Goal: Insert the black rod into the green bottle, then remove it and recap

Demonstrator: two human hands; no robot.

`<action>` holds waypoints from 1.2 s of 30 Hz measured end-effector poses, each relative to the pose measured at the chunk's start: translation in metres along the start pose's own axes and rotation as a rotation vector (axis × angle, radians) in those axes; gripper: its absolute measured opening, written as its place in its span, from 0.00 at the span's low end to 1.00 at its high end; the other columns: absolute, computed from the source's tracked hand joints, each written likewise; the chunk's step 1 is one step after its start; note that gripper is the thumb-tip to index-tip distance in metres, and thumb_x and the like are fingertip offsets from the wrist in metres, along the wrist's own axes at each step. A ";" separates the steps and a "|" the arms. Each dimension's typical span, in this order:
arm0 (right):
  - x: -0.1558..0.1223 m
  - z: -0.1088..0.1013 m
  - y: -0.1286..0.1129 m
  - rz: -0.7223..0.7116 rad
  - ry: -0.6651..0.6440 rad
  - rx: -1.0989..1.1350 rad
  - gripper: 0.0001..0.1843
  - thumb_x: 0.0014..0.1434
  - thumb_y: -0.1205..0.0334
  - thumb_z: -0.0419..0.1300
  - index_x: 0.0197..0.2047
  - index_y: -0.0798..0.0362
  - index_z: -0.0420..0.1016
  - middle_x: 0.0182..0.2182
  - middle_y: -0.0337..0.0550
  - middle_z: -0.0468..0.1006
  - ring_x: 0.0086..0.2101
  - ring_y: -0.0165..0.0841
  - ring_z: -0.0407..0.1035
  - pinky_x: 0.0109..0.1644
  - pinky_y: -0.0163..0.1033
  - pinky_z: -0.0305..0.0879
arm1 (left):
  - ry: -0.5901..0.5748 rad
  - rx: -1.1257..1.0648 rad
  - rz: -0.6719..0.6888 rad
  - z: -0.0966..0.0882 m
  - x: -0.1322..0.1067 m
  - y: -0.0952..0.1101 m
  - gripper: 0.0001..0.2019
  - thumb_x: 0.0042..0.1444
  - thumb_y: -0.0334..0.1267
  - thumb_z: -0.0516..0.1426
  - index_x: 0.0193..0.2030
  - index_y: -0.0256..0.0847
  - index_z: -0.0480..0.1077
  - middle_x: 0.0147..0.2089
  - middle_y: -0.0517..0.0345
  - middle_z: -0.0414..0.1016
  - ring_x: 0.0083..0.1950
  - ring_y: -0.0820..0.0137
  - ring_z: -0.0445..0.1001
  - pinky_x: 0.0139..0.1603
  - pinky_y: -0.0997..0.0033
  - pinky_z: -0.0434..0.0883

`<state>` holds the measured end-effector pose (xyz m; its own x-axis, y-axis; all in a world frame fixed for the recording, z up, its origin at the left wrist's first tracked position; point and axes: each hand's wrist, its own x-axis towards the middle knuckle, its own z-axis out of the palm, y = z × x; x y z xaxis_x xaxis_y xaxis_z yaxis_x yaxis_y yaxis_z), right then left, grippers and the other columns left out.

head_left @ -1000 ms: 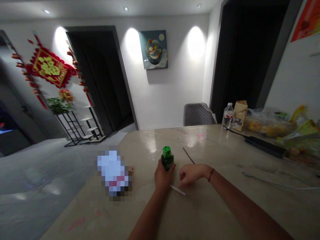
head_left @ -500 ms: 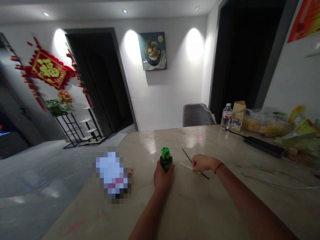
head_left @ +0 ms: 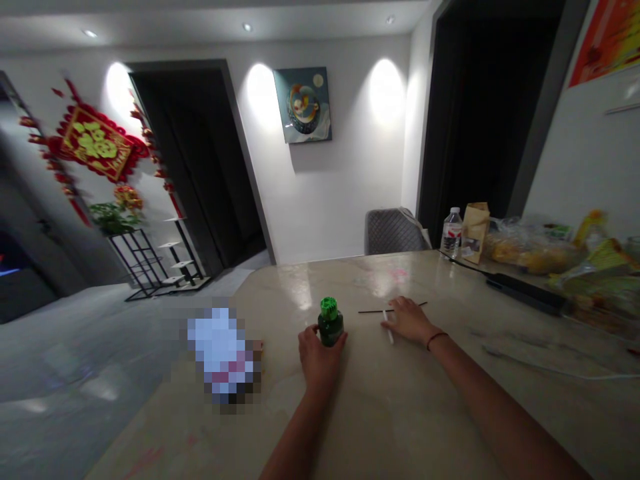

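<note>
My left hand (head_left: 319, 352) is wrapped round a small dark green bottle (head_left: 331, 325) with a bright green cap, standing upright on the beige marble table (head_left: 410, 413). My right hand (head_left: 409, 319) lies to the right of the bottle, palm down with fingers spread on the tabletop. Under its fingers lie a thin black stick (head_left: 373, 311), running left to right, and a short white stick (head_left: 389, 329). I cannot tell whether the hand pinches either one.
A pixelated white object (head_left: 223, 351) lies left of the bottle. At the table's far right are a water bottle (head_left: 451, 233), a paper bag (head_left: 475, 231), plastic food bags (head_left: 535, 248) and a dark flat bar (head_left: 525, 291). A white cable (head_left: 540, 368) crosses the right side. A grey chair (head_left: 393, 231) stands behind.
My right hand moved away from me and to the right, carrying the white stick to the black stick and turning the black stick level, then flattened. My left hand stayed on the bottle.
</note>
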<state>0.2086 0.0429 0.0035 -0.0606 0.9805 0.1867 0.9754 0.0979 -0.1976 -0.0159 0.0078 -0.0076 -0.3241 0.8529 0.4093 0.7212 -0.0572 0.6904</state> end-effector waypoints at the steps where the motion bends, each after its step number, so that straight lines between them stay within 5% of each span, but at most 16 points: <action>1: 0.001 0.002 0.004 -0.011 -0.001 0.004 0.26 0.52 0.51 0.55 0.49 0.60 0.67 0.47 0.57 0.67 0.48 0.42 0.61 0.50 0.41 0.54 | -0.010 0.010 -0.007 0.000 0.000 0.000 0.26 0.40 0.48 0.59 0.45 0.36 0.62 0.44 0.48 0.65 0.46 0.62 0.68 0.45 0.64 0.65; 10: 0.002 0.005 0.001 0.042 -0.007 0.047 0.11 0.56 0.67 0.49 0.40 0.60 0.68 0.38 0.53 0.71 0.38 0.35 0.67 0.40 0.35 0.56 | -0.205 -0.142 -0.085 0.002 0.003 -0.001 0.21 0.51 0.40 0.53 0.52 0.37 0.56 0.42 0.52 0.70 0.37 0.71 0.72 0.38 0.72 0.67; 17: 0.005 0.020 -0.016 0.090 0.092 0.175 0.06 0.53 0.69 0.51 0.33 0.59 0.69 0.33 0.50 0.72 0.35 0.34 0.66 0.38 0.34 0.56 | -0.271 -0.005 0.148 0.001 0.001 0.000 0.12 0.51 0.37 0.52 0.43 0.40 0.66 0.49 0.52 0.70 0.49 0.67 0.68 0.52 0.67 0.61; 26: 0.001 0.029 -0.044 -0.088 0.103 0.341 0.06 0.52 0.68 0.52 0.33 0.58 0.70 0.34 0.47 0.70 0.34 0.32 0.65 0.41 0.34 0.58 | -0.302 0.062 0.287 0.003 -0.001 -0.002 0.14 0.52 0.39 0.51 0.45 0.41 0.67 0.52 0.53 0.69 0.53 0.68 0.66 0.55 0.68 0.59; 32: -0.001 0.026 -0.048 -0.146 0.085 0.343 0.09 0.52 0.64 0.54 0.37 0.57 0.70 0.36 0.48 0.69 0.38 0.34 0.63 0.45 0.35 0.57 | -0.315 0.054 0.298 0.001 0.000 0.002 0.07 0.49 0.35 0.52 0.34 0.41 0.70 0.45 0.54 0.72 0.47 0.69 0.68 0.51 0.70 0.59; 36: -0.002 0.016 -0.047 -0.118 0.166 0.303 0.06 0.52 0.65 0.53 0.33 0.57 0.69 0.35 0.48 0.69 0.36 0.33 0.63 0.41 0.34 0.56 | -0.281 -0.080 0.097 -0.004 0.002 0.006 0.12 0.53 0.41 0.48 0.24 0.40 0.65 0.24 0.61 0.68 0.29 0.74 0.66 0.32 0.76 0.60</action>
<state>0.1589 0.0393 -0.0033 -0.1095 0.9209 0.3740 0.8552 0.2790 -0.4367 -0.0143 0.0071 -0.0006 -0.0666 0.9509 0.3023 0.6863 -0.1763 0.7056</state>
